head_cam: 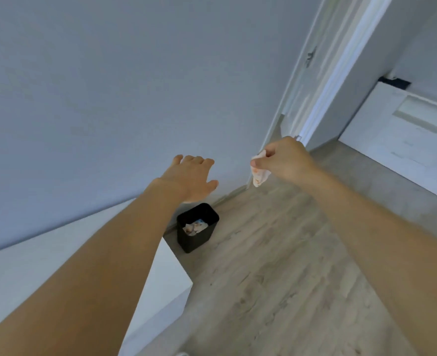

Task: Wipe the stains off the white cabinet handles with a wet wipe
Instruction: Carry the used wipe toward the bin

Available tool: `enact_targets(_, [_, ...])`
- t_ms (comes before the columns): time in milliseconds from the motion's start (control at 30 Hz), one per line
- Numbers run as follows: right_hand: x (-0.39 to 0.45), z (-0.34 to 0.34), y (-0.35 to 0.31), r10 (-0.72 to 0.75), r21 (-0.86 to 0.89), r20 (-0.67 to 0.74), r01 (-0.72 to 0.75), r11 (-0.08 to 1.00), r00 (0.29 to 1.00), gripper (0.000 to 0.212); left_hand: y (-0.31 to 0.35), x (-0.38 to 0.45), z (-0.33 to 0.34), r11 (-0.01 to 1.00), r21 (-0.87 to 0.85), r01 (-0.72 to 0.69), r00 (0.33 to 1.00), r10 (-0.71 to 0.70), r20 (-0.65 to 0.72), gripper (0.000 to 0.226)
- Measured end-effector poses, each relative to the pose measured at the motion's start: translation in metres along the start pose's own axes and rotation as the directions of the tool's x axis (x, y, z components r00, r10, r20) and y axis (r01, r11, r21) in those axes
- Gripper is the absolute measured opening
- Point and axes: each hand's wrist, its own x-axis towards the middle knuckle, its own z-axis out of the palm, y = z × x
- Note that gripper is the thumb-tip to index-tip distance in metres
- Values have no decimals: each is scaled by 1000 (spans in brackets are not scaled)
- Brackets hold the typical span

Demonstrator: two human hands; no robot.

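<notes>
Two hands: both raised in front of the body, arms stretched forward.
Right hand (284, 160): closed, thumb and fingers pinching a crumpled wipe.
Wipe (259, 174): hangs below the right hand's grip, orange-brown marks on it; judged used and soiled.
Left hand (194, 179): empty, fingers spread, palm down, near the wall (135, 86); contact with the wall cannot be told.
Bin (197, 227): black, open top, on the floor (276, 265) against the wall, beside the end of a white cabinet (168, 273); crumpled paper or wipes already inside.
Key relation: bin lies below both hands and slightly left of the wipe. Left hand sits almost straight above the bin; right hand, which carries the wipe, is off to the bin's right and farther along the wall.
Handles: none identifiable on the near cabinet from this angle. A second white unit (405, 140) stands through the doorway at right; details there too blurred to read.
Step, judged: disposal of the dirty wipe, wiping probably done or paused for a fresh one.
Next move calls for: right hand shifting left and down until the wipe is over the bin's mouth, then letting go.
Risk: a light, damp wipe may cling to fingers or land on the floor.
</notes>
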Motion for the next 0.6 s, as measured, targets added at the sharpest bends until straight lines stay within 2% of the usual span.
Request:
enact_targets(67, [48,16,22,3,-15,35,-3,1000,999,31,-10,39,30,997,-45,55,996,-52,74,59])
enact_targets(200, [126,47,73,42,53,117,-48,997,992,14,-18,105,83,992,-88,95,982,-79,173,55])
enact_targets(367, [199,113,121,67,17,339,-78,997,938,11,-40,165,132,977,-111,181,957,-149,251,55])
enact_targets(600, [301,237,193,-33,-82,550,93,992,834,19,-71,229,243,899,-148,413,861,-332,385,56])
